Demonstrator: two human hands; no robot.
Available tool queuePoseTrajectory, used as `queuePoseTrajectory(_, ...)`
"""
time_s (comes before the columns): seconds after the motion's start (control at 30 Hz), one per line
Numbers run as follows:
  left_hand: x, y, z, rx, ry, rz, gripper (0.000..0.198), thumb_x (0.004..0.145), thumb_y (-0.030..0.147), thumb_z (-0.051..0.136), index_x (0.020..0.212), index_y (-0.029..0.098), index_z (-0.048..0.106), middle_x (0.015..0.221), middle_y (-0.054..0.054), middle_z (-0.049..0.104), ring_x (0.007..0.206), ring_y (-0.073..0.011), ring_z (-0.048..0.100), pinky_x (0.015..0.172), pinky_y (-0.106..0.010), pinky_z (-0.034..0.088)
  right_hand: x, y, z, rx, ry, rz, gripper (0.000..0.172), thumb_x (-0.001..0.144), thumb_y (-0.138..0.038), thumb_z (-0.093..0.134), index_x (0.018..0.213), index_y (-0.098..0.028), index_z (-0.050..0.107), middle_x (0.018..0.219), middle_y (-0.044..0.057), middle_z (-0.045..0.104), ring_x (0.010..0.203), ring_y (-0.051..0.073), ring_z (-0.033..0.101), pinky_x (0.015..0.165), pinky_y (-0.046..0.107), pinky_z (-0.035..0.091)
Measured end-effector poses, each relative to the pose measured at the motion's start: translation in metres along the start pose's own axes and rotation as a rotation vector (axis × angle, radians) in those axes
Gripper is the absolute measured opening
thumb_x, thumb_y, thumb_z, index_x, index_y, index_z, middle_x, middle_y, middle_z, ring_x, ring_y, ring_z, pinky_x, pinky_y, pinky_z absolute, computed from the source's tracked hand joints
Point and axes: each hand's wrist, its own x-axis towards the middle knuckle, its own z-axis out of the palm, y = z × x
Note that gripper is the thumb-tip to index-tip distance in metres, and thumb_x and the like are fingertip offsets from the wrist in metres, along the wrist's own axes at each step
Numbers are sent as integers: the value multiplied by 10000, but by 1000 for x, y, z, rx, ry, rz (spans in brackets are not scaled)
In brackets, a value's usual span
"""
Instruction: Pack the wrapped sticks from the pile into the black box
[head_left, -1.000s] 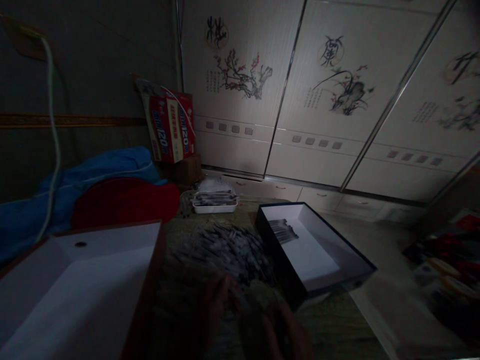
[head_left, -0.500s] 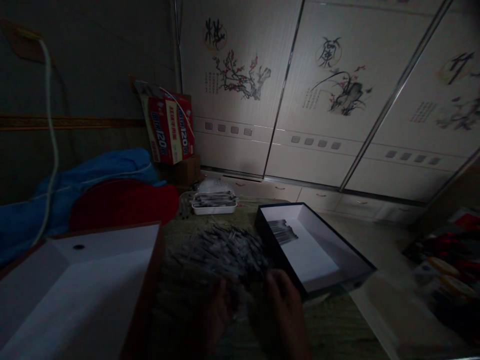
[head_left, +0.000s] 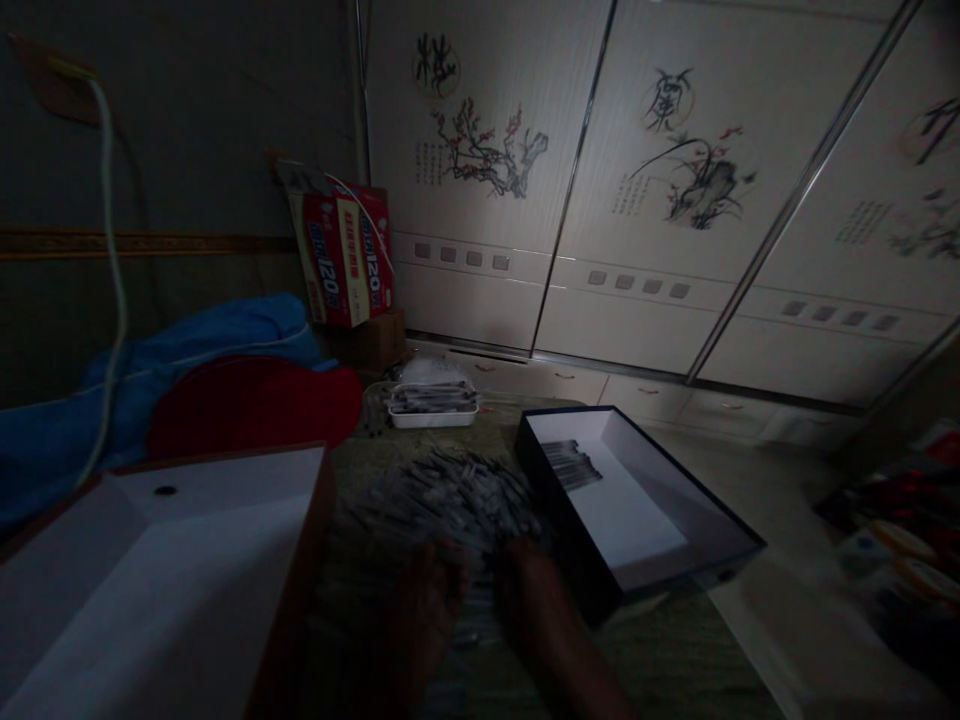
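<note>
A heap of thin, clear-and-dark pen-like sticks (head_left: 450, 495) is spread over the table in the dim light. My left hand (head_left: 431, 590) is at its near side, fingers curled in; whatever they hold is too dark to make out. To its right, my right hand (head_left: 529, 575) reaches down at the near right edge of the heap, its fingertips blurred and lost among the sticks. Beyond it lies an open black box lid (head_left: 645, 550) with a pale inside. A neat row of similar sticks (head_left: 571, 464) lies in its far left corner.
An open brown-edged box (head_left: 225, 540) with a white inside takes up the left. A white tray (head_left: 433, 420) of sticks stands at the back. Behind are a red carton (head_left: 341, 255), blue cloth (head_left: 217, 330), a red rounded thing (head_left: 255, 405) and sliding wardrobe doors (head_left: 480, 290).
My right hand has moved left and slightly forward into the heap's edge. My left hand has shifted a little forward. The row in the black box lid looks the same.
</note>
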Motion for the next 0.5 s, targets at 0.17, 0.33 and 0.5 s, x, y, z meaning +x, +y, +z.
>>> queuePoseTrajectory(0.17,-9,0,25,46,131,7,267,805,72,562,588,172,682,604,-28,740,555,-147,693,518,-244,561,-2,2,4,73,47,-19,200,779,-56,445,770,-155,618,801,102,645,698,200,585,635,274,377)
queuePoseTrajectory(0.33,-3,-4,17,192,59,83,265,457,271,889,599,165,692,577,-7,727,530,-160,675,491,-246,546,-10,8,1,254,144,6,141,848,-209,435,761,-185,544,690,24,597,623,156,560,564,226,389)
queuePoseTrajectory(0.5,-1,-7,13,333,-13,146,405,409,441,890,632,162,699,590,-12,727,554,-169,678,530,-269,550,-26,-2,-8,479,237,74,186,879,-293,434,721,-208,486,633,-33,519,588,119,510,523,185,385)
